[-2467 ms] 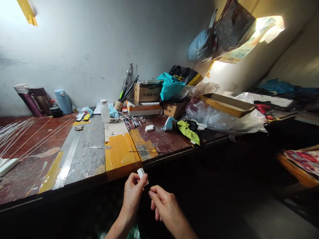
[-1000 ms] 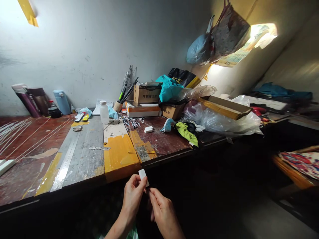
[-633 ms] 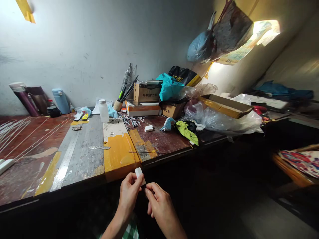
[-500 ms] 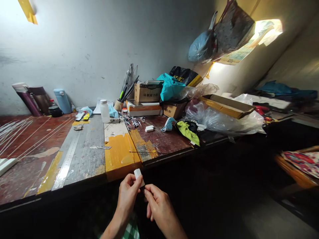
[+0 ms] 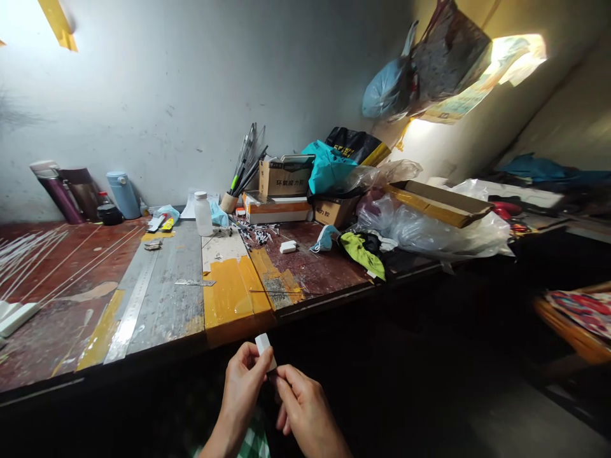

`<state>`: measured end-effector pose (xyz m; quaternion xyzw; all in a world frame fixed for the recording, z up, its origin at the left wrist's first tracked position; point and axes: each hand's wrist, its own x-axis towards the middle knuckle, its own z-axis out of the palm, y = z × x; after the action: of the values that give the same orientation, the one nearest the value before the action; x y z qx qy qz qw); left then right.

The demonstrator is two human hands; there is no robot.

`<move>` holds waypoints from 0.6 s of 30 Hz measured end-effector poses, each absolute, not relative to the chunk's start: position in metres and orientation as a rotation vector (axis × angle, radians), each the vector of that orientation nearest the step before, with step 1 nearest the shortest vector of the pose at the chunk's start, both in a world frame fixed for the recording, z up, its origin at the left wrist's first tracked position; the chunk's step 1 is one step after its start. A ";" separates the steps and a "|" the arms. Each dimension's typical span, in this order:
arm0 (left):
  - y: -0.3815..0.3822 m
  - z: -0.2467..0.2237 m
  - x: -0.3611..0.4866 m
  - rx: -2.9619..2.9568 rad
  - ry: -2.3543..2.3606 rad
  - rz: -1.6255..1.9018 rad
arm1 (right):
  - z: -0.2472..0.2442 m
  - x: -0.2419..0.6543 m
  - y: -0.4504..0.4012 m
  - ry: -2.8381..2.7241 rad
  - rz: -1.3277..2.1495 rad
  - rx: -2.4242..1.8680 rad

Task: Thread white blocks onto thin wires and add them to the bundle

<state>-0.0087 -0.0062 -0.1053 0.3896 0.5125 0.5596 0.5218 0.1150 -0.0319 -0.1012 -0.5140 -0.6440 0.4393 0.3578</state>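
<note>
In front of the bench edge, my left hand (image 5: 242, 387) is closed, pinching a small white block (image 5: 263, 346) between thumb and fingers. The block is tilted, with its upper part showing above the thumb. My right hand (image 5: 306, 399) sits close by at the block's lower end, thumb and forefinger pressed together. What lies between those fingertips is too small and dark to make out. Another white block (image 5: 288, 247) lies on the bench beyond, beside a scatter of small black-and-white pieces (image 5: 260, 235).
The bench has yellow tape (image 5: 233, 296) along its edge and a steel ruler (image 5: 138, 299). A white bottle (image 5: 203, 216), a cardboard box (image 5: 285, 178), a blue mask (image 5: 325, 238) and a plastic bag (image 5: 429, 229) stand or lie further back. Thin white rods (image 5: 35, 254) lie at left.
Both hands have dropped slightly with the white block, still held the same way. The whole view has shifted a little, so the bench appears slightly further right.
</note>
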 end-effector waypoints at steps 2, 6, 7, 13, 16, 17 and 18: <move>-0.005 -0.106 -0.008 0.935 1.219 1.337 | -0.101 0.116 -0.032 -1.706 1.117 -1.329; -0.001 -0.104 -0.006 0.942 1.207 1.341 | -0.103 0.116 -0.032 -1.709 1.033 -1.354; 0.000 -0.103 -0.006 0.945 1.202 1.341 | -0.103 0.117 -0.032 -1.694 1.022 -1.353; -0.004 -0.091 -0.006 0.947 1.175 1.362 | -0.104 0.124 -0.042 -1.602 1.175 -1.336; -0.004 -0.083 -0.008 0.947 1.175 1.389 | -0.108 0.131 -0.054 -1.592 1.249 -1.363; -0.004 -0.080 -0.009 0.950 1.172 1.395 | -0.111 0.134 -0.058 -1.596 1.256 -1.368; -0.003 -0.078 -0.010 0.953 1.168 1.400 | -0.114 0.137 -0.062 -1.600 1.245 -1.372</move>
<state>-0.0101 -0.0033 -0.0781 0.3968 0.4865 0.5829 0.5159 0.1368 -0.0620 -0.1145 -0.5269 -0.6148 0.4783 0.3399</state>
